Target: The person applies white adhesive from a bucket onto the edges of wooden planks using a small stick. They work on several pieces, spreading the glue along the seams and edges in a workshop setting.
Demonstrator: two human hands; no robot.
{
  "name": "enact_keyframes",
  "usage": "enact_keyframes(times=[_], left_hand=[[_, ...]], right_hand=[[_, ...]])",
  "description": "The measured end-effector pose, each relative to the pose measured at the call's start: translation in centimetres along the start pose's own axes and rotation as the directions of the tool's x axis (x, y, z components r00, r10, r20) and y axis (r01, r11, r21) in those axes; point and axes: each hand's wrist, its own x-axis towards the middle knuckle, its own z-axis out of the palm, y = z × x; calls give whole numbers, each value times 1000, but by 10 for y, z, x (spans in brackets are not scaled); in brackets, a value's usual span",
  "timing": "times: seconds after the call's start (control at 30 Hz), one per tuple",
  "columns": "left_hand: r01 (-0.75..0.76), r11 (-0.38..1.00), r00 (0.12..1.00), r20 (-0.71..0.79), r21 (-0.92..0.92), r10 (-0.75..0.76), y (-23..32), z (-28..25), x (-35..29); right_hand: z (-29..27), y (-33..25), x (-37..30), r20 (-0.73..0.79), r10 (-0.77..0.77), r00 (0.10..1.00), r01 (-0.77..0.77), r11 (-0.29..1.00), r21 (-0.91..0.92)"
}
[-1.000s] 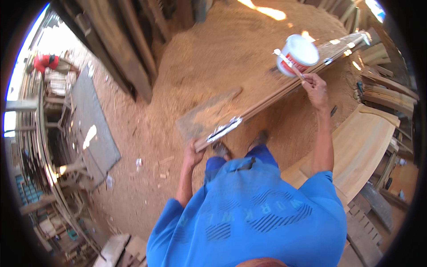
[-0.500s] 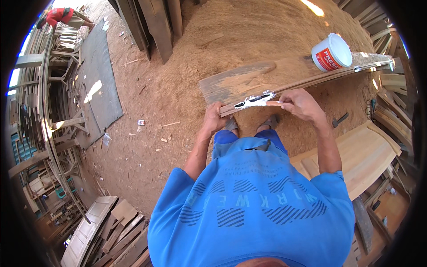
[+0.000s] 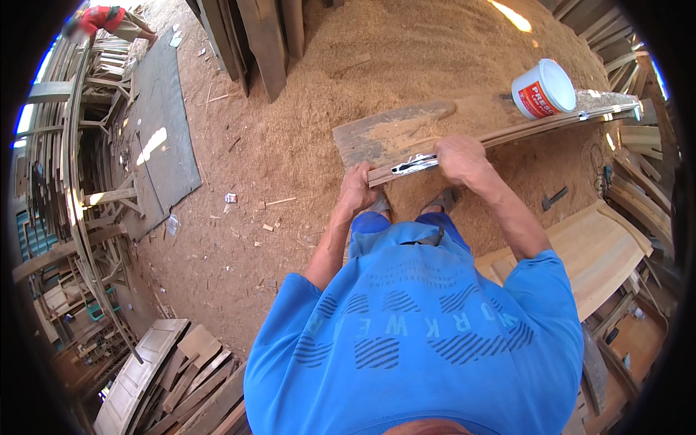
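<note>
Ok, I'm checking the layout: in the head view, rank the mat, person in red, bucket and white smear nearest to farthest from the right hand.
From the right hand:
1. White smear: on the board, just left.
2. Bucket: ahead, to the right.
3. Mat: on the floor, left.
4. Person in red: far upper left.

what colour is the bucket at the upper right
The bucket is white with a red label, seen best in the head view.
</note>
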Motion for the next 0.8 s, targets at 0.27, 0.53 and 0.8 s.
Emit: enact_keyframes(times=[0.27, 0.53, 0.8], left_hand=[[-43, 999, 999, -22, -10, 43, -4, 4, 4], [-30, 999, 1000, -4, -13, 30, -6, 5, 2], [-99, 995, 995, -27, 3, 99, -5, 2, 3]], right_hand=[[-3, -15, 3, -3, -91, 996, 91, 996, 2], [-19, 24, -23, 75, 85, 994, -92, 991, 102], [18, 9, 9, -52, -48, 997, 44, 996, -80]])
